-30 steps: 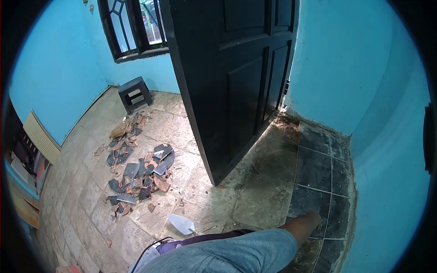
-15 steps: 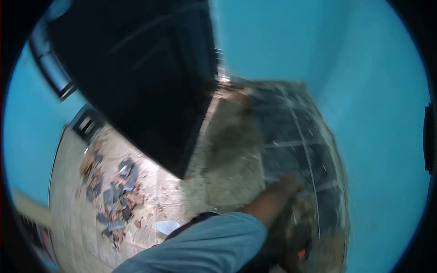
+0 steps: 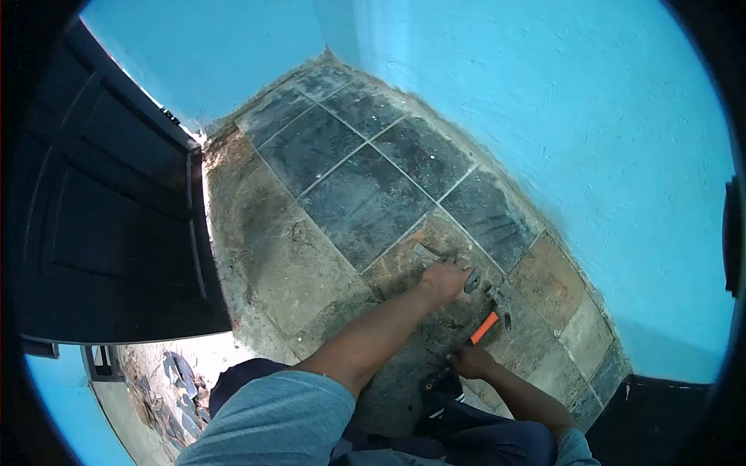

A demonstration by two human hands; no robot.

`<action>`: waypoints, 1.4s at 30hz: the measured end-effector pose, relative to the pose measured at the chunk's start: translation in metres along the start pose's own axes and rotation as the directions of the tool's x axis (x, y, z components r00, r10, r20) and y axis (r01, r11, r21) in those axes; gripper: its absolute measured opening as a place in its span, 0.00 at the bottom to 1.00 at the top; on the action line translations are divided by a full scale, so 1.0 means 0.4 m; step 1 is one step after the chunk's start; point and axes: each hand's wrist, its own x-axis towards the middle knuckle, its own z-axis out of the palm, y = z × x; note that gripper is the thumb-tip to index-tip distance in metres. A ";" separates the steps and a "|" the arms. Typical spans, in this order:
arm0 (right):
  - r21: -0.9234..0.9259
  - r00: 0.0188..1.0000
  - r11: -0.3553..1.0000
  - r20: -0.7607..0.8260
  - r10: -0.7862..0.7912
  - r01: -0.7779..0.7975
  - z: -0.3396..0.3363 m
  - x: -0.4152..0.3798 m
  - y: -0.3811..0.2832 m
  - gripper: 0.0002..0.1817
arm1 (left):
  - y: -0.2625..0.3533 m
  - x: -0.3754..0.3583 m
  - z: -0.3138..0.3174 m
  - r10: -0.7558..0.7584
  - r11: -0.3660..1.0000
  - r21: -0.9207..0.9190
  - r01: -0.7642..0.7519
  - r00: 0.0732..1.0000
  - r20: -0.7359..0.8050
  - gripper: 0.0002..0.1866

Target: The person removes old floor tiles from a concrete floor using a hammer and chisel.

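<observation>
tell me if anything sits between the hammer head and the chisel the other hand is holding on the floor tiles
Nothing visible does. The right hand holds the orange-handled hammer just beside the chisel, which the left hand holds against the dark floor tiles. Only bare tile shows in the gap between them.

No text, label or number can be read anywhere.

Your left hand (image 3: pixel 444 278) covers most of the small grey tool (image 3: pixel 472 280) it grips, so you cannot tell what that tool is. Your right hand (image 3: pixel 471 360) hides the lower end of the orange handle (image 3: pixel 484 327), and its dark head is too small to make out. The rubble (image 3: pixel 177 386) at near left is cut off by your sleeve (image 3: pixel 272 419) and the door (image 3: pixel 101 225).
</observation>
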 end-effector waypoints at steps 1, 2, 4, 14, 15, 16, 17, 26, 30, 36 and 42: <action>0.035 0.998 0.999 -0.063 -0.014 0.016 0.016 -0.002 0.021 0.22 | 0.000 0.025 0.025 0.018 1.000 0.009 -0.018 1.000 -0.017 0.33; 0.081 0.997 0.997 -0.082 0.002 0.005 0.007 -0.013 0.021 0.21 | 0.009 0.033 0.019 0.006 1.000 -0.002 -0.006 1.000 -0.031 0.33; 0.179 0.992 0.984 -0.119 0.040 -0.018 0.003 -0.045 0.017 0.20 | 0.022 0.041 0.015 -0.015 1.000 -0.023 0.014 0.998 -0.053 0.31; 0.492 0.836 0.867 -0.504 0.216 0.073 0.137 -0.119 0.059 0.20 | 0.040 0.120 -0.024 0.044 0.998 0.048 -0.041 0.997 -0.060 0.33; 0.525 0.767 0.848 -0.574 0.287 0.076 0.159 -0.114 0.060 0.22 | 0.040 0.126 -0.037 0.031 0.999 0.014 -0.030 0.997 -0.069 0.33; 0.618 0.743 0.779 -0.571 0.350 0.108 0.177 -0.112 0.065 0.22 | 0.039 0.133 -0.045 0.018 1.000 -0.020 -0.019 0.997 -0.076 0.33; 0.698 0.715 0.700 -0.565 0.412 0.148 0.178 -0.114 0.057 0.23 | 0.036 0.146 -0.048 0.007 1.000 -0.020 -0.009 0.997 -0.080 0.33; 0.860 0.957 -0.506 0.086 0.276 0.069 0.090 -0.074 0.100 0.19 | 0.017 0.197 -0.071 -0.087 0.995 -0.049 0.084 0.993 -0.074 0.30; 0.832 0.947 -0.549 0.104 0.304 0.085 0.026 -0.084 0.044 0.13 | -0.010 0.219 -0.036 -0.058 0.998 -0.034 0.054 0.992 -0.114 0.29; 0.954 0.888 -0.278 0.029 0.459 0.113 0.020 -0.097 0.077 0.14 | -0.038 0.226 -0.036 -0.021 1.000 -0.010 0.020 0.988 -0.152 0.24; 0.957 0.697 0.078 -0.259 0.668 0.281 -0.077 -0.132 0.141 0.15 | -0.053 0.252 -0.034 -0.086 0.994 -0.086 0.066 0.960 -0.266 0.14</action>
